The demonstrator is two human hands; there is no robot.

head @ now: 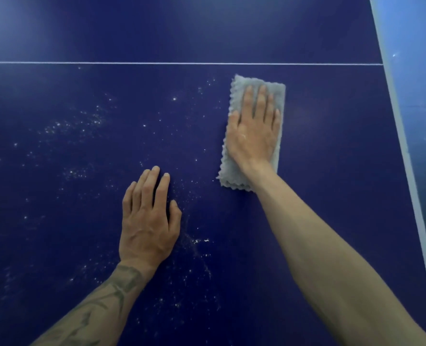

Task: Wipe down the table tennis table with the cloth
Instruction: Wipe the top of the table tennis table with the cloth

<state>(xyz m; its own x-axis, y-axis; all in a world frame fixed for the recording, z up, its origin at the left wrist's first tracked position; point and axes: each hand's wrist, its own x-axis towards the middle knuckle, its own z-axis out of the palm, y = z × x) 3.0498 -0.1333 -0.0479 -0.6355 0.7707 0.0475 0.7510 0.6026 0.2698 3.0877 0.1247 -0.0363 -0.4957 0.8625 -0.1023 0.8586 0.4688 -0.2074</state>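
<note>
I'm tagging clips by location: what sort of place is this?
Probably a games or sports room: a dark blue table tennis table with a thin white line and pale edge band, over a lighter blue floor.

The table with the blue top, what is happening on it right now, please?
A person is wiping a dark blue table tennis table. The right hand lies flat, fingers straight, on a folded grey cloth near the table's right edge, just below the white line. The left hand rests flat on the bare surface, holding nothing. White dust specks cover much of the surface left of the cloth, so that part appears not yet wiped.
</note>
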